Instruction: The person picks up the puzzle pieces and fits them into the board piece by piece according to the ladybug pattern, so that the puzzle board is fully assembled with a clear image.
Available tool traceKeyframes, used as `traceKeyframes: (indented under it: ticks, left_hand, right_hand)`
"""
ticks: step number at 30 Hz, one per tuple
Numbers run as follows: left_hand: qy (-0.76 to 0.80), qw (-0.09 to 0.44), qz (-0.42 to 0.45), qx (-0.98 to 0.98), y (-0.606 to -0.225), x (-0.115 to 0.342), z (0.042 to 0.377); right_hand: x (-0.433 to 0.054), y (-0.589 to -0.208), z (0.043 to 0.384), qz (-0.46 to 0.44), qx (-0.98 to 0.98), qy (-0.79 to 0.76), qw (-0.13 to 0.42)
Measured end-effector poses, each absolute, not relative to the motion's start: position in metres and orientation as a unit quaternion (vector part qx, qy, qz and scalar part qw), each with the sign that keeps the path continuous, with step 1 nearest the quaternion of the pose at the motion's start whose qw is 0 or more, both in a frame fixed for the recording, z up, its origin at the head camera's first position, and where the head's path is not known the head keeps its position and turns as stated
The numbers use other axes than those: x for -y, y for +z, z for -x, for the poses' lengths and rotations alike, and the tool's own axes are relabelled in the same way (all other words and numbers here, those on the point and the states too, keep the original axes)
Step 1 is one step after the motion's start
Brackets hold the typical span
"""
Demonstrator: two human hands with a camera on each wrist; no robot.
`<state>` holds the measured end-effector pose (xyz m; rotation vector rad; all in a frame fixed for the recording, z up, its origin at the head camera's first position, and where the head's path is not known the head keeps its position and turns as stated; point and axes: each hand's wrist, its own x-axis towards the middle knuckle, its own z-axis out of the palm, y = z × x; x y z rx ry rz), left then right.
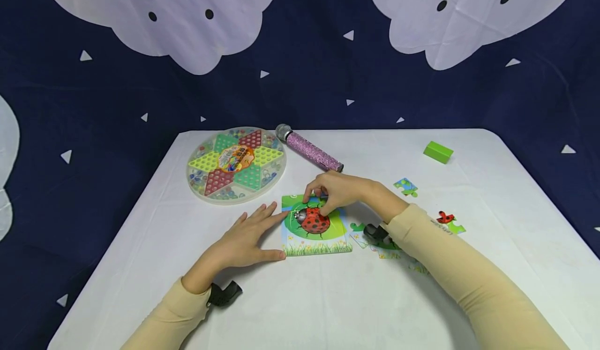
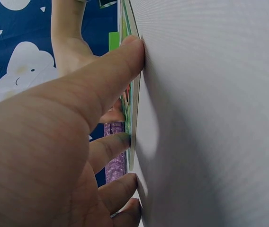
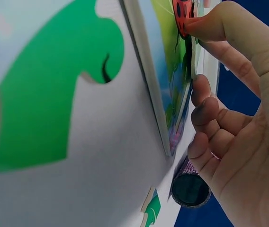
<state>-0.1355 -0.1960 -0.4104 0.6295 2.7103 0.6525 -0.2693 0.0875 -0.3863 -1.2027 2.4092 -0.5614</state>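
A square ladybug puzzle board point(image 1: 319, 248) lies flat on the white table. My left hand point(image 1: 247, 240) is spread at its left side, thumb and index fingertips right at the board's edge; the left wrist view shows the thumb point(image 2: 125, 56) against that edge. Over the upper part of the picture, my right hand point(image 1: 342, 189) pinches a ladybug puzzle piece point(image 3: 193, 59) between thumb and index finger. Its thumb lies on the red spotted part, and the piece's edge stands a little raised from the board. The other right fingers are bent beside it.
Loose puzzle pieces lie right of the board, some under the right sleeve: a blue-green piece point(image 1: 405, 186), a red ladybug piece point(image 1: 445, 217) and a green piece point(image 3: 44, 104). Behind are a round Chinese checkers set point(image 1: 211, 200), a glittery pink microphone point(image 1: 311, 149) and a green block point(image 1: 438, 152).
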Motion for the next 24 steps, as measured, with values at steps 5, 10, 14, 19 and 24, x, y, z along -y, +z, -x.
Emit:
traceKeyframes:
  ticks: [5,10,14,19,24]
  left_hand:
    - [0.226,0.139,-0.22,-0.939,-0.411,0.196,0.137]
    - [0.228,0.14,-0.22,-0.938,-0.413,0.199,0.134]
    - [0.232,0.145,-0.222,-0.936,-0.416,0.201,0.132]
    - [0.234,0.142,-0.226,-0.935,-0.417,0.2,0.133]
    - [0.231,0.141,-0.228,-0.935,-0.416,0.199,0.136]
  right_hand:
    - [-0.089,-0.384,0.271,0.43,-0.86,-0.197,0.194]
    - [-0.089,-0.392,0.273,0.438,-0.845,-0.223,0.211]
    - [-0.09,-0.395,0.272,0.434,-0.841,-0.232,0.225]
    - [-0.09,-0.393,0.271,0.423,-0.85,-0.226,0.219]
    - [-0.09,-0.39,0.27,0.425,-0.854,-0.217,0.209]
